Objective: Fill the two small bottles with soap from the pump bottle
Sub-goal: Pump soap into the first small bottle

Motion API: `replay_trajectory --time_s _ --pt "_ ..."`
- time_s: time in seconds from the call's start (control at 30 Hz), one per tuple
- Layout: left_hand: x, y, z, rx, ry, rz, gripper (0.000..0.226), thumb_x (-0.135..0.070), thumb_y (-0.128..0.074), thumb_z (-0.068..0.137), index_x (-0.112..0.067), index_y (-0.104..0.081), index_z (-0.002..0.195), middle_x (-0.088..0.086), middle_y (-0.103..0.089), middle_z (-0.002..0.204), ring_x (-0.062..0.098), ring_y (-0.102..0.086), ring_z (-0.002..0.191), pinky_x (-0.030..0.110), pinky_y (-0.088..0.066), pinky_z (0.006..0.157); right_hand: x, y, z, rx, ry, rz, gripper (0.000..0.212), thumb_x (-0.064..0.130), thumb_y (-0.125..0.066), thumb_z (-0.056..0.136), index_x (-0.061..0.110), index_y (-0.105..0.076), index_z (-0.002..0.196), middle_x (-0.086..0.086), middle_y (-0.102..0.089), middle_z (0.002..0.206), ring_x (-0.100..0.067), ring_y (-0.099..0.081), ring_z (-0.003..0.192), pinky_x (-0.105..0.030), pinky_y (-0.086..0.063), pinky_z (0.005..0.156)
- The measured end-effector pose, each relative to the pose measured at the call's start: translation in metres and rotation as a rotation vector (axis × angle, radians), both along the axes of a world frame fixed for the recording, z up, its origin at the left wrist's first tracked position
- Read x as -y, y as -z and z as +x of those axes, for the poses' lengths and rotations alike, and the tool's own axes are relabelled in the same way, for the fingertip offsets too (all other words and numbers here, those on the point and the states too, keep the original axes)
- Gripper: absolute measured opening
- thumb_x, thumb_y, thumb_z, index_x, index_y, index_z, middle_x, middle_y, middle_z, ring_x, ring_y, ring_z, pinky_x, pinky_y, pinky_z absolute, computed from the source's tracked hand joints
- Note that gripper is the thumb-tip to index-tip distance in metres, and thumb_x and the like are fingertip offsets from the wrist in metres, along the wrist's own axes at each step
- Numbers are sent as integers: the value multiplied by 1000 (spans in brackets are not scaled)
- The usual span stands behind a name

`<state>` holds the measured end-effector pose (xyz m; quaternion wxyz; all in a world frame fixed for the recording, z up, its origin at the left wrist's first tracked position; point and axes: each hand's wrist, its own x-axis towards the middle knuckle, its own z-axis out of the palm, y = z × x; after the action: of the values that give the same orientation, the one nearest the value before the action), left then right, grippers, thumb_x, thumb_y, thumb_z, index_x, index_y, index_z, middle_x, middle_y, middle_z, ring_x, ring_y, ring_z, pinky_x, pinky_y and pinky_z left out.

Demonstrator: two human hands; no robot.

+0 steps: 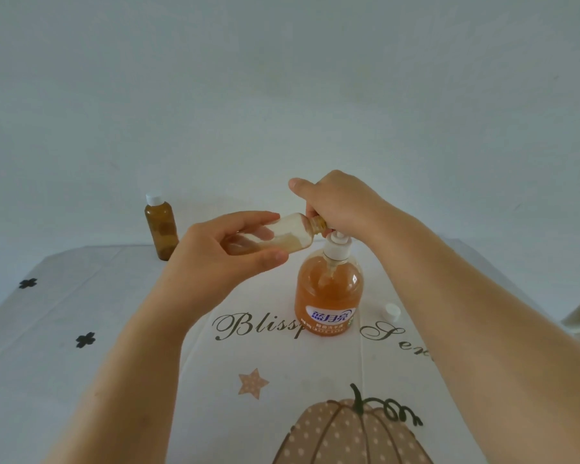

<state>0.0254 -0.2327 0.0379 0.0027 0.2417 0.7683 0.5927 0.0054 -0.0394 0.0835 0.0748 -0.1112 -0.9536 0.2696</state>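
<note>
Your one camera sits on your head, facing forward and down across the table [81,296] toward its far edge and the wall [282,78], close over your left hand [228,252] and right hand [342,202].

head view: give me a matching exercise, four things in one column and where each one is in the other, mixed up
Things
1. open small bottle
2. capped small bottle
3. pump bottle
4. loose white cap

Places
a. lying on the tablecloth, right of the pump bottle
b. standing upright, far left on the table
c. tilted in the left hand, mouth at the pump spout
d. standing mid-table under the right hand

Pairs: 1-c, 2-b, 3-d, 4-a
</note>
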Motion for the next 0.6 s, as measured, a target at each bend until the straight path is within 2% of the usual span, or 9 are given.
replay_trajectory --time_s 0.2,0.4,0.6 --pt "-1 0 1 1 -11 16 40 -36 -82 63 -45 -69 100 -19 -71 95 5 -69 81 16 -56 77 4 -6 1 60 -5 44 69 59 -31 104 4 -72 91 -4 -65 61 -23 -62 63 -33 -45 64" --pt "-1 2 -1 14 2 6 40 -30 -83 67 -44 -69 102 -20 -71 95 2 -69 80 11 -54 74 4 -5 1 50 0 36 68 61 -32 103 7 -71 88 -3 -65 60 -21 -60 62 -32 -43 62" --pt "1 3 -5 28 6 -47 40 -31 -83 69 -47 -68 102 -24 -70 94 -2 -67 83 6 -49 70 0 4 -3 38 12 53 61 59 -34 102 10 -67 88 -5 -67 73 -22 -60 67 -36 -46 69"
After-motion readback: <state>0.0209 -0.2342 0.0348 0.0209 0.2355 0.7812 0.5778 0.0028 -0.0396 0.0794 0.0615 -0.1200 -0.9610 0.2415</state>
